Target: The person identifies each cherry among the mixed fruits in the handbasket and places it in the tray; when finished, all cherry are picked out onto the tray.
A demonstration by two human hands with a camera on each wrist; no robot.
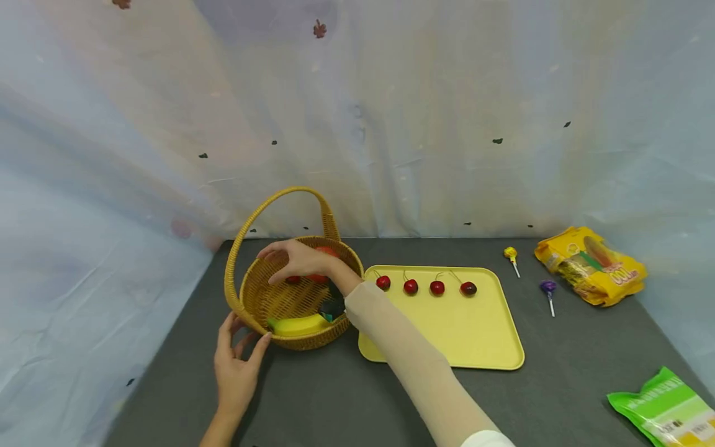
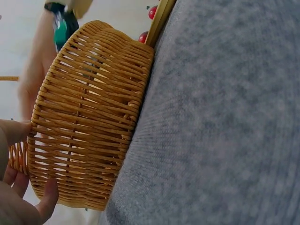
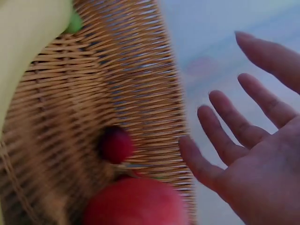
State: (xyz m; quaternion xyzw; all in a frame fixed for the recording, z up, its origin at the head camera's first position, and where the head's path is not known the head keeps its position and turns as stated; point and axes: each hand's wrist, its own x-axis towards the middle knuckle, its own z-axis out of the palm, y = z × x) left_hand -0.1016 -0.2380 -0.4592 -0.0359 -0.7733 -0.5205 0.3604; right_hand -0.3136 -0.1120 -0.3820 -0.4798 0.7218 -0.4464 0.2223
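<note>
We've got the left hand (image 1: 234,366) touching the wicker basket (image 1: 262,298) wall, fingers straight; right hand (image 1: 298,261) hovers over it, fingers spread, holding nothing; cherry (image 3: 115,145) inside.

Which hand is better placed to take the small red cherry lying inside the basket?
The right hand, probably: it hovers open inside the basket, just above the cherry. The left hand touches the basket's outer wall.

Crinkled yellow snack bag (image 1: 591,265): printed lettering, too blurred to read.
Glossy green and white pouch (image 1: 666,410): small label print, illegible.
Elsewhere: no readable text.
</note>
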